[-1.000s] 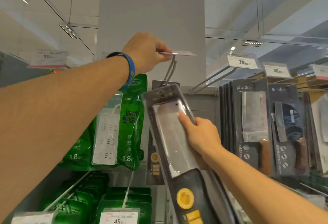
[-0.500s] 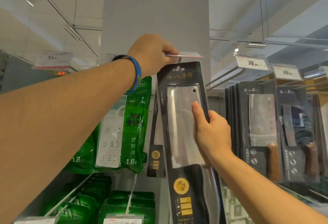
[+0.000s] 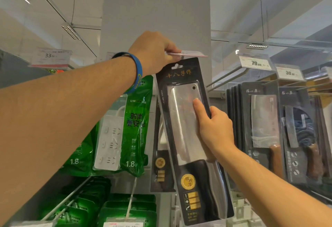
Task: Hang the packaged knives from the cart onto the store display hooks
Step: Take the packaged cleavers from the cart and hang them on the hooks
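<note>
A cleaver in a long black package (image 3: 181,124) is held up at the display, its top hang hole just under a price tag (image 3: 190,54) at the end of a hook. My right hand (image 3: 213,129) grips the package at its right edge, thumb across the clear blister over the blade. My left hand (image 3: 154,52), with a blue wristband, pinches the price tag and holds it lifted flat. The hook itself is mostly hidden behind the package top. Another black knife package (image 3: 161,169) hangs behind it.
Green packs of power strips (image 3: 124,128) hang to the left, more below. Rows of packaged cleavers (image 3: 260,128) hang to the right under price tags (image 3: 255,63). A grey column (image 3: 156,11) rises behind the hook.
My right hand has raised the package and turned it upright, bringing its hang hole up to the hook end. My left hand has kept hold of the lifted price tag.
</note>
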